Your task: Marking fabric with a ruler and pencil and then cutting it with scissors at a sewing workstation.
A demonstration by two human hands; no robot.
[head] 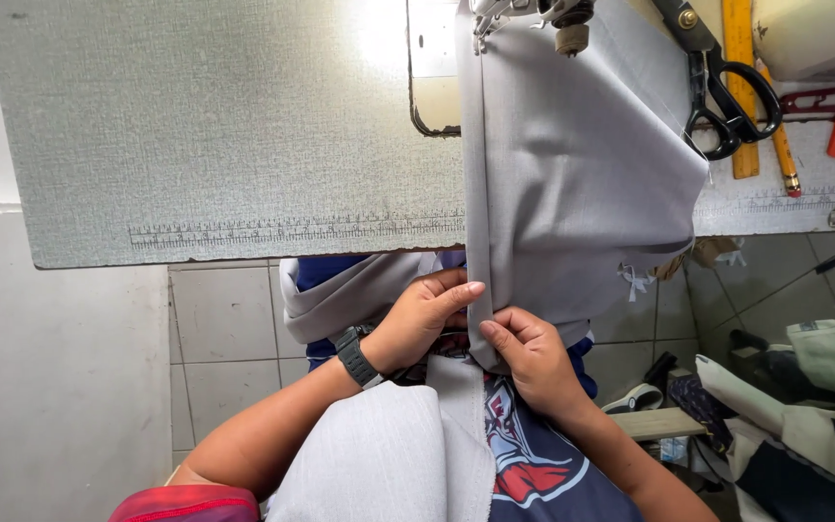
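Pinching a folded edge of grey cloth (572,184) just below the bench (224,135) rim, both hands work close together at the person's lap. Left hand (422,314), with a dark watch (355,356) on its wrist, is curled nearly closed, fingertips pressing the fold from the left. Right hand (533,353) is closed on the same fold, thumb on top, touching the cloth just beside the left. Cloth runs up from the hands over the bench rim to the sewing machine (533,14) at the top, so the strip hangs taut between. Judgement: holding the fold even on both sides and keeping the seam line straight toward the needle would serve this step best; a slack side would skew it. Edges: bench rim carries a printed ruler strip (292,230). Black scissors (727,97), a yellow ruler (741,87) and a pencil (780,145) lie well right of the cloth. Left bench area offers room; piled cloth crowds the floor (234,319) at right.
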